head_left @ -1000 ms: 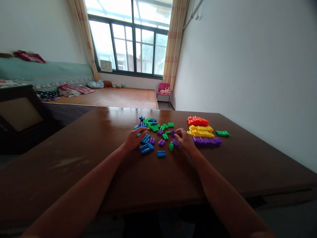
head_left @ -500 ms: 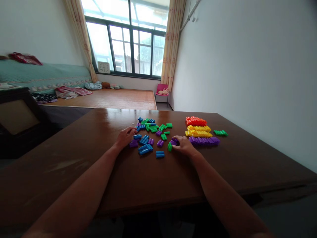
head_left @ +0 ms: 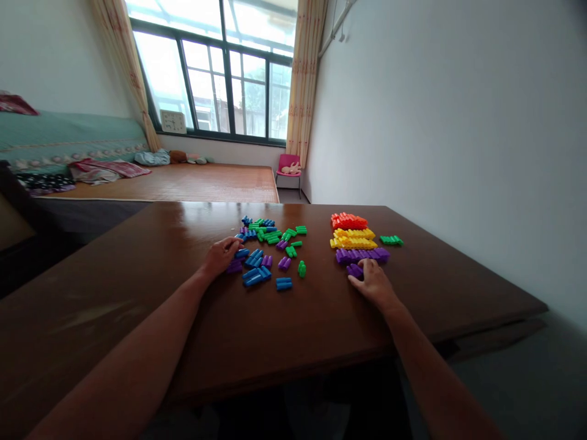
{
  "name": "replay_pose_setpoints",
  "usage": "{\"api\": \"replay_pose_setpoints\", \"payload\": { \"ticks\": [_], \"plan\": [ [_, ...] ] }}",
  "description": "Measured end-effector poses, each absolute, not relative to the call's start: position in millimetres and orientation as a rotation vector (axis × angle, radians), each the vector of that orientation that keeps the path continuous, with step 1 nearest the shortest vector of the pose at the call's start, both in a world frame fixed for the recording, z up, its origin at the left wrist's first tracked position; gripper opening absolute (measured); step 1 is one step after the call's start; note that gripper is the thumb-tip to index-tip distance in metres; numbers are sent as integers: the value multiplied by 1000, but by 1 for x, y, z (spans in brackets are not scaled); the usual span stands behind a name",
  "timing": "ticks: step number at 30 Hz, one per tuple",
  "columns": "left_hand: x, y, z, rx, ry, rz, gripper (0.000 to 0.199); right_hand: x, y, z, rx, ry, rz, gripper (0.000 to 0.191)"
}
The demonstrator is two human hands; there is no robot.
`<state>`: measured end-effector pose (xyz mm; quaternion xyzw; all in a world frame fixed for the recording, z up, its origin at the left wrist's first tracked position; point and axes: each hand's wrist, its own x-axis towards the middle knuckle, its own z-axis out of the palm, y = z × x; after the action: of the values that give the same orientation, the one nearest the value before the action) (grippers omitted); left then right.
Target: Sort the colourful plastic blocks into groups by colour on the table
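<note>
My right hand (head_left: pixel 373 282) has its thumb and fingers closed round a small purple piece (head_left: pixel 354 271), just in front of the purple row (head_left: pixel 362 255). Behind that row lie yellow rows (head_left: pixel 353 239) and a red row (head_left: pixel 349 221), with a short green row (head_left: pixel 391 240) to their right. My left hand (head_left: pixel 221 255) is closed at the left edge of a loose spread of blue (head_left: pixel 257 276), green (head_left: pixel 301 269) and purple (head_left: pixel 284 263) pieces. Its fingertips touch the blue pieces there; what they pinch, if anything, is too small to make out.
All the pieces lie on a brown table (head_left: pixel 275 330). Beyond it stand a low bed (head_left: pixel 206 181) with cloths on it and a pink chair (head_left: pixel 288 165) holding a doll. A white wall (head_left: pixel 440 134) rises on the right.
My right hand has moved right with the purple piece, from beside the green piece to the front of the purple row. My left hand stays by the blue pieces. The view has turned slightly right.
</note>
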<state>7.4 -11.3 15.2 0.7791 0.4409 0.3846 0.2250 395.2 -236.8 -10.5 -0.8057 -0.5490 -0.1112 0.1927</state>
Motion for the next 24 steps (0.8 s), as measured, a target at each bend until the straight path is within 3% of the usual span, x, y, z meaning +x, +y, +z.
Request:
{"api": "replay_pose_setpoints", "payload": {
  "ticks": [6,11,19,24],
  "plan": [
    [3,-11,15,2127,1242,1080,45,400,-233,-10,-2268,-1531,-292,45],
    [5,-10,14,2132,1234,1060,46,415,-240,-14,-2154,-1519,-240,24],
    [7,-10,13,2176,1199,1047,44,421,-241,-13,-2115,-1563,-251,18],
    [7,-11,14,2196,1221,1041,44,393,-235,-5,-1877,-1757,-362,23]
  ]
}}
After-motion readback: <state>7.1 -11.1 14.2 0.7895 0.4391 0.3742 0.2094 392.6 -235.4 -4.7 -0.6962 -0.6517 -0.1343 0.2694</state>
